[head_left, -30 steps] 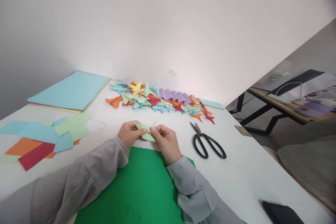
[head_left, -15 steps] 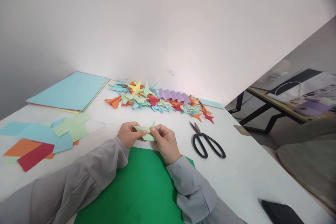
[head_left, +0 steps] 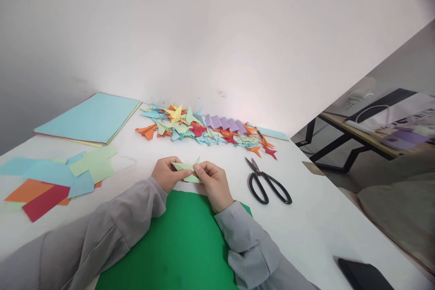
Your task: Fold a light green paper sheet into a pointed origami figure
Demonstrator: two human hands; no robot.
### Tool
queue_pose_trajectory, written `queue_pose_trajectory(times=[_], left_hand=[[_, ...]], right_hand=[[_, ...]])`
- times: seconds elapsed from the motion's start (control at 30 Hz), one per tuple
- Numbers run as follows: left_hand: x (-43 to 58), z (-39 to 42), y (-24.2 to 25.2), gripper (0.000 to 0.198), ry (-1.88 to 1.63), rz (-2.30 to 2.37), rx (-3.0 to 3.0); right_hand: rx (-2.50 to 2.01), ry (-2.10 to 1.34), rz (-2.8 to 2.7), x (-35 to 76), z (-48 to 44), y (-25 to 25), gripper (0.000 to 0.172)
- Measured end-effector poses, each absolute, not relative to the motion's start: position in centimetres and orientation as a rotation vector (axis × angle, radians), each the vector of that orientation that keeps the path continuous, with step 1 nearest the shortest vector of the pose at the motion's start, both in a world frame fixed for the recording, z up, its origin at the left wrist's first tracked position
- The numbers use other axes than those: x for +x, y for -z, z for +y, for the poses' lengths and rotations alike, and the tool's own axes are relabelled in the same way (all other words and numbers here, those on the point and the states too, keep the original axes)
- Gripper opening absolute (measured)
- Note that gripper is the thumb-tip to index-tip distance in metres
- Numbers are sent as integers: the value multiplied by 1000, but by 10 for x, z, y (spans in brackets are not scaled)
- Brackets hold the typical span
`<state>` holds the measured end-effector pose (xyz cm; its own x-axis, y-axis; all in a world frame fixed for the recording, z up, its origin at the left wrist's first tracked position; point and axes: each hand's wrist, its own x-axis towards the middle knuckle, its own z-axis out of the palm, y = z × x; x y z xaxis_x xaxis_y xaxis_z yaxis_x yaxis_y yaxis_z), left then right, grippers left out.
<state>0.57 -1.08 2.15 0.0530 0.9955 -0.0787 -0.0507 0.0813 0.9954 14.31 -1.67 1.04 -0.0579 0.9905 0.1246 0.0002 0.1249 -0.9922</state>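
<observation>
Between my two hands is a small light-green folded paper crane (head_left: 186, 169), with pointed ends sticking out to the left and upward. My left hand (head_left: 167, 175) pinches its left part between thumb and fingers. On the other side, my right hand (head_left: 215, 184) grips its right part, thumb on top. Part of the paper is hidden behind the fingertips. Both hands are just above the far edge of a green sheet (head_left: 180, 235). Beyond them lies a long heap of folded paper cranes (head_left: 199, 131) in several colours.
Black-handled scissors (head_left: 263, 181) lie partly open to the right. At left are loose paper pieces (head_left: 81, 174) and a stack of coloured sheets (head_left: 90, 118). A dark flat object (head_left: 363, 274) sits near the front right of the white table (head_left: 306, 222). A wall (head_left: 210, 41) rises behind.
The green paper has shifted very slightly to the left in my fingers. Both hands keep nearly the same place and grip.
</observation>
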Motion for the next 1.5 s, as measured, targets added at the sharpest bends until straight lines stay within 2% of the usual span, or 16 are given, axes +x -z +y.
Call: queue_pose_trajectory(times=[0.9,1.2,1.5], left_hand=[[6,-14,-28,21,-1123,1247,1154],[5,-14,-28,23,-1120,1164,1099],[4,-13,-30,26,-1072,1107,1127]], right_hand=[[-1086,-1134,-1434,143,-17,-12,31],[-1025,-1390,-1235,143,-18,-16,35],[-1156,-1380,-1348,142,-23,-19,42]])
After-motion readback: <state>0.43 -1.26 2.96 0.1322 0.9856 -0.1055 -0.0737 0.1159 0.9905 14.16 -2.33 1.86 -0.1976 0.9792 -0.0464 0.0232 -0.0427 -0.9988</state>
